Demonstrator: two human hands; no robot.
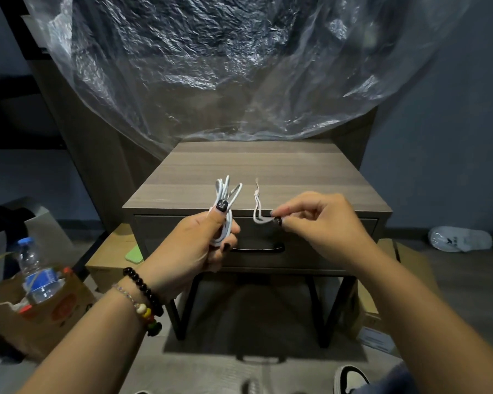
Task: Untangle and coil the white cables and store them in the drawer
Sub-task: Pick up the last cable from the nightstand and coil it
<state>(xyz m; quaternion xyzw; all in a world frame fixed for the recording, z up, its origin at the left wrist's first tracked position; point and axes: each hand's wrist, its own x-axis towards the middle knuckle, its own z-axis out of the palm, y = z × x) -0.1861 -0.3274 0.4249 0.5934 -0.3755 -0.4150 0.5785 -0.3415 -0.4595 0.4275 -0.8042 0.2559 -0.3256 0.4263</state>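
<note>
White coiled cable bundle (224,211) is being gripped by left hand (199,245) | thin white tie (259,211) is being pinched by right hand (319,223) | step: securing coil, judged | next: grey closed drawer (310,251) is needing opening.

Cable coil (224,211) partly inside left grip (202,243)

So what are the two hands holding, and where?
The left hand grips a coiled bundle of white cable around its middle. The right hand pinches a short white tie by its lower end.
</note>
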